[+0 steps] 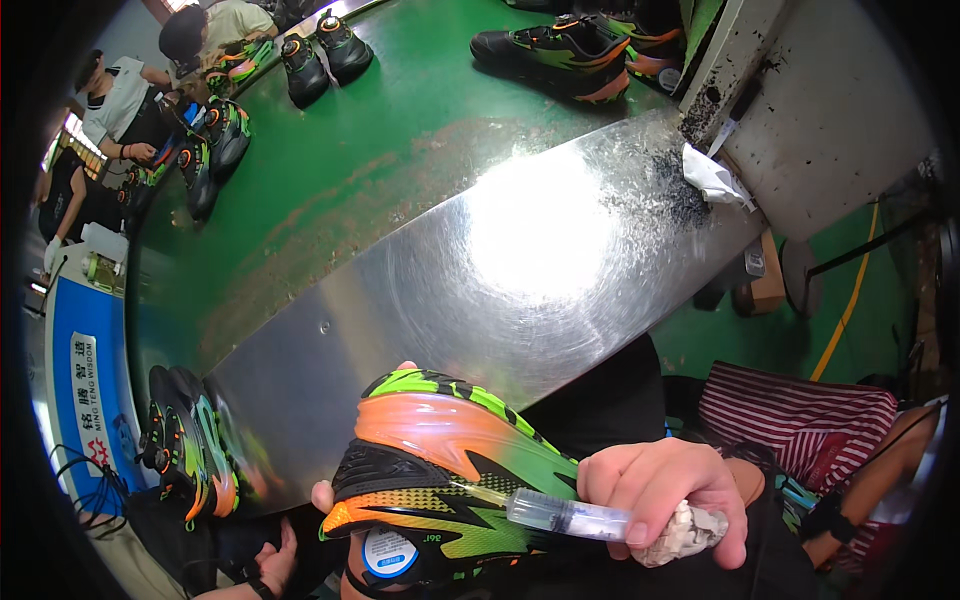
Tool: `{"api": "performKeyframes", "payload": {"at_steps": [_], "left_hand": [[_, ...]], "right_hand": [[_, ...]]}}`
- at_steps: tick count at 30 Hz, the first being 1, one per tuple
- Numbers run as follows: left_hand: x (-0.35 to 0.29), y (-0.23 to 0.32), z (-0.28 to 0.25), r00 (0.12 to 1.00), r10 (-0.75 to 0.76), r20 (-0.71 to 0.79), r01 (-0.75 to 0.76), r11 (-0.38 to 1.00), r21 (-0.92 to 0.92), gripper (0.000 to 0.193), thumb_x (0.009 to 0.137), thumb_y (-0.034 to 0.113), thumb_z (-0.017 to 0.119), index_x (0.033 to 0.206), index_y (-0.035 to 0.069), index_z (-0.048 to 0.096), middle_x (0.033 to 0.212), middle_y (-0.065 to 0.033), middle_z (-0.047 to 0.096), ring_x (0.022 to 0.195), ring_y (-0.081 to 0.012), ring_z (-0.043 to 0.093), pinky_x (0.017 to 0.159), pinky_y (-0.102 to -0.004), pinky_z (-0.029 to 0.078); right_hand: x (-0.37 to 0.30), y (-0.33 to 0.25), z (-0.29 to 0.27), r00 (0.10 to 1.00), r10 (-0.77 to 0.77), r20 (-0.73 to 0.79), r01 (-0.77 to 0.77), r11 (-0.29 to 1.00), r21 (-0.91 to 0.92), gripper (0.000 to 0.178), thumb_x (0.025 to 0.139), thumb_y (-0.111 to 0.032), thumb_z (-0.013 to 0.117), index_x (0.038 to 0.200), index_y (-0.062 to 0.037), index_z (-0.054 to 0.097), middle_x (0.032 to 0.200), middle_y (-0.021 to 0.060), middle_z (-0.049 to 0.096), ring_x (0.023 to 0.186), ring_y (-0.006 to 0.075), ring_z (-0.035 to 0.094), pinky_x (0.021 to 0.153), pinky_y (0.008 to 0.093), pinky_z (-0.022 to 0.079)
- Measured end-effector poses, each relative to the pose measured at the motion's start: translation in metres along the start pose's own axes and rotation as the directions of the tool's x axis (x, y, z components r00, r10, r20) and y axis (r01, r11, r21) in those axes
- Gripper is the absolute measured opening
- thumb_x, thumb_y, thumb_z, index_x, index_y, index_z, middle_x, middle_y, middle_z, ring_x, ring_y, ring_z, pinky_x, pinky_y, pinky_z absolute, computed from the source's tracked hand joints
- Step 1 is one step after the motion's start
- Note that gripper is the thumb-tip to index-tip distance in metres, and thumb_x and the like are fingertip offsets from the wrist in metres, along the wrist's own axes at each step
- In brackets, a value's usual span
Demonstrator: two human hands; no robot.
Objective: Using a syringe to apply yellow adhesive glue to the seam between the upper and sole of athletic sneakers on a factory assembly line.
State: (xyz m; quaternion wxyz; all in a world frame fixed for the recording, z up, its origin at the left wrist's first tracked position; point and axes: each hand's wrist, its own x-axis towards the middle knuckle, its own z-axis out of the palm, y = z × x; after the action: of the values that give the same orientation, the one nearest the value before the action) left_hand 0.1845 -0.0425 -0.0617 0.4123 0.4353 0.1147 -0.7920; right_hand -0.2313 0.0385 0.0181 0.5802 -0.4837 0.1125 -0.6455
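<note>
Behind the held shoe [440,425], most of the left hand [323,496] is hidden; right of that shoe, the right hand [675,490] covers the rear end of the syringe [570,518]

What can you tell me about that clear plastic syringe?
The clear plastic syringe has a see-through round barrel and a slim, yellowish tip pointing left and slightly up in the picture. The person's right hand grips its rear, hiding that end. The tip lies over the side of a black, green and orange sports shoe; whether it touches is unclear.
</note>
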Motion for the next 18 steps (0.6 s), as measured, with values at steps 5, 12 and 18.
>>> {"api": "performKeyframes", "payload": {"at_steps": [5, 12, 18], "left_hand": [[0.025, -0.075, 0.066, 0.889, 0.028, 0.458, -0.273, 0.834, 0.480, 0.038, 0.092, 0.016, 0.041, 0.126, 0.003, 0.050, 0.111, -0.0132, 0.055, 0.106, -0.0309, 0.054, 0.099, -0.0635, 0.037], [0.032, -0.101, 0.097, 0.800, 0.054, 0.598, -0.416, 0.767, 0.488, 0.042, 0.093, 0.023, 0.040, 0.128, 0.002, 0.049, 0.116, -0.0156, 0.054, 0.110, -0.0328, 0.052, 0.101, -0.0619, 0.037], [0.029, -0.102, 0.100, 0.775, 0.091, 0.626, -0.480, 0.729, 0.488, 0.046, 0.093, 0.028, 0.039, 0.129, 0.002, 0.048, 0.120, -0.0175, 0.053, 0.113, -0.0345, 0.051, 0.102, -0.0605, 0.036]], "right_hand": [[0.000, -0.003, 0.002, 0.999, 0.039, -0.002, -0.039, 0.997, -0.066, 0.064, 0.082, -0.053, 0.066, 0.112, 0.0028, 0.061, 0.090, 0.0172, 0.067, 0.075, 0.0248, 0.056, 0.070, 0.0364, 0.038], [0.002, -0.003, 0.001, 0.995, 0.096, -0.010, -0.097, 0.990, -0.105, 0.065, 0.082, -0.055, 0.066, 0.111, 0.0033, 0.061, 0.090, 0.0161, 0.067, 0.075, 0.0243, 0.054, 0.069, 0.0349, 0.039], [0.004, -0.004, 0.002, 0.994, 0.111, -0.004, -0.110, 0.985, -0.130, 0.066, 0.082, -0.055, 0.066, 0.111, 0.0037, 0.062, 0.089, 0.0154, 0.067, 0.074, 0.0236, 0.051, 0.069, 0.0347, 0.039]]}}
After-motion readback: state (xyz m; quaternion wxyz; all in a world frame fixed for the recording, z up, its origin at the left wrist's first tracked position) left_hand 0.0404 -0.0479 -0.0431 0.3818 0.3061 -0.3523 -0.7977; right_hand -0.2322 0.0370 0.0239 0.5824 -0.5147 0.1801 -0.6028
